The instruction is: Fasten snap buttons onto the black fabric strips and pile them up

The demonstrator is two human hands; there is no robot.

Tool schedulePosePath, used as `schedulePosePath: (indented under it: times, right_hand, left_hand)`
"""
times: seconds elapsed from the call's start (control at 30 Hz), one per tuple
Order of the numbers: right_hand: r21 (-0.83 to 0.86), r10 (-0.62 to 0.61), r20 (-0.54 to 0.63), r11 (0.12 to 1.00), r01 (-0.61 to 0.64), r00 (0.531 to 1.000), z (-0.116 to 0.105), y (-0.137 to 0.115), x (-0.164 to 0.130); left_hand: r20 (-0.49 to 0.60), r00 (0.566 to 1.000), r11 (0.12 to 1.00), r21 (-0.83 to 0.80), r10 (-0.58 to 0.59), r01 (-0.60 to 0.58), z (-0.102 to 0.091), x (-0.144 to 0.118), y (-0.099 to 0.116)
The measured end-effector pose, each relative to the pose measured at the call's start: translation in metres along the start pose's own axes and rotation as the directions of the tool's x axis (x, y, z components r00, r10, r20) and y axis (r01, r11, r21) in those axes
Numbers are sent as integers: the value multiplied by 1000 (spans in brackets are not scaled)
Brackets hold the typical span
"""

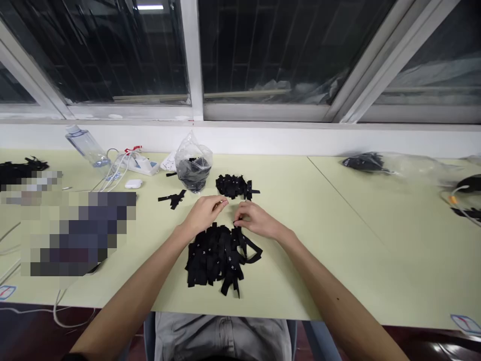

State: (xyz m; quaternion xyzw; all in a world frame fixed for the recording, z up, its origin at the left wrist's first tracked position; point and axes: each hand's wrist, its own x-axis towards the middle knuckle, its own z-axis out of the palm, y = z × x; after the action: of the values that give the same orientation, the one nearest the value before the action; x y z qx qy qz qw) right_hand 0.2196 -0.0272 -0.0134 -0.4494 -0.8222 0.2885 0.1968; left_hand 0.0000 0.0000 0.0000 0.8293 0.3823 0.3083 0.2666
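Nearest the bottom edge, 2 bare forearms come in from the lower corners and converge toward the middle of the pale green table (pixel 338 225), with grey trousers showing under its near edge. Between the arms lies a large pile of black strips (pixel 220 255), flat woven-looking tapes with small white marks, overlapping loosely; a few curl off to the right.

Just beyond that pile the left hand (pixel 205 213) is knuckles-up with the fingers curled inward, thumb and forefinger pinched at something too small to make out. The right hand (pixel 255 219) sits close beside it, fingers bent down and touching the far edge of the pile; whether it actually grips a strip cannot be told. The 2 hands are nearly together, with a slim gap between the fingertips.

Farther off sits a smaller heap of black pieces (pixel 235 186), squarer and more ragged. To its left stands a crinkled clear plastic bag (pixel 193 168) with dark contents, and a single stray black piece (pixel 173 198) lies on the table nearby. Far left are a clear bottle (pixel 88 148) on its side, a white power strip (pixel 141 164) with cables, and a pixelated blur hiding part of the table. Far right, another clear bag (pixel 391 163) lies flat, cut off near the edge.
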Motion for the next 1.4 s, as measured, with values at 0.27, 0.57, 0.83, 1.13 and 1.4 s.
schedulePosePath:
  times: [0.27,0.57,0.83,1.13,1.4]
  right_hand:
    - [408,88,-198,913,0,976,-8,0,1]
    - [588,151,-510,780,215,847,12,-2,11]
    - [413,150,-621,897,158,769,26,-22,10]
    - [80,-96,-673,976,201,733,25,-34,4]
    - [-215,-292,-634,956,200,716,25,-23,4]
  left_hand:
    - [-19,1000,987,-159,0,-3,4,7,5]
    - [-134,987,814,-581,-87,-7,39,3,-10]
    - [-166,973,762,-647,-160,15,40,-10,-9]
    - [-213,955,741,-672,-208,12,38,-12,-9]
    - [-218,947,748,-663,-235,33,36,-13,-9]
